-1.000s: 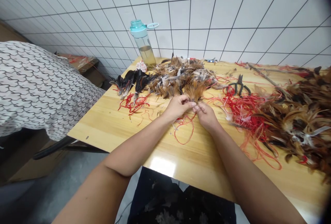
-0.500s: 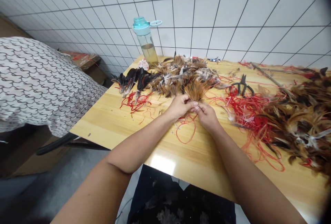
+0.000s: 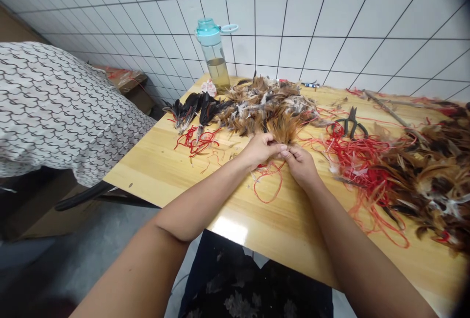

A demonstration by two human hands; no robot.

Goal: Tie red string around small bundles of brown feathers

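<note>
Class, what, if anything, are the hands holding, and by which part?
The left hand and right hand pinch a brown feather bundle at its near, gathered end.

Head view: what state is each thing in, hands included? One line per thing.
Left hand: closed, fingers pinching at the base of the brown feather bundle
Right hand: closed, pinching at the same base
Brown feather bundle: gripped at its base, feathers fanned out
Water bottle: upright, lid on, partly filled
Pliers: lying on the table, handles spread
Red string pile: loose, tangled
Black feather bundles: lying on the table
</note>
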